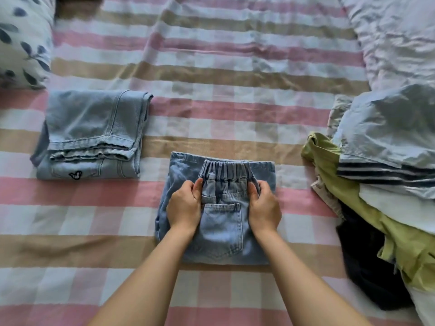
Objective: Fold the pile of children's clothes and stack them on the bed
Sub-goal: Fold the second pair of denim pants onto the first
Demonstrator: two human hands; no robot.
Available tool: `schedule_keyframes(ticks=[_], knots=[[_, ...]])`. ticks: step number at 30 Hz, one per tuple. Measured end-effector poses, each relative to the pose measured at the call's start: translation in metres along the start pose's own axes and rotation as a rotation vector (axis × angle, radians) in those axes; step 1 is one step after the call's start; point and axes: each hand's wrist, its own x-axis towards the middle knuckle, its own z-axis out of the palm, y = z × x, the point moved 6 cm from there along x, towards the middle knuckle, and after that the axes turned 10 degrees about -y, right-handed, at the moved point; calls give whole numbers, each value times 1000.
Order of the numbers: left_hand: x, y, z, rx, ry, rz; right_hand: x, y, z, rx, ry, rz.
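The folded jeans (94, 135) lie well left of the fingers (196, 187), the left hand (184, 205) and right hand (264, 207) pinch the waist of a second pair (221, 229), nearly folded, between them on the bed (211, 67), and an unfolded pile (381, 180) waits to the right.

Small blue jeans (221, 231) lie half-folded mid bed (211, 67), folded jeans (94, 128) sit on the left & a messy clothes pile (376, 137) on the right.
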Motion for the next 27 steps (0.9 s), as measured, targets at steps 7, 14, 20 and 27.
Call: schedule_keyframes(ticks=[7, 14, 20, 27], knots=[[-24, -4, -41, 69, 231, 45, -26, 1, -27, -44, 237, 16], [-32, -28, -23, -13, 17, -244, -33, 15, -10, -10, 9, 214], [-35, -17, -27, -76, -13, -165, -41, -9, -19, 4, 30, 136], [-16, -15, -153, -144, 291, 59, -50, -140, -10, 237, 113, -153]])
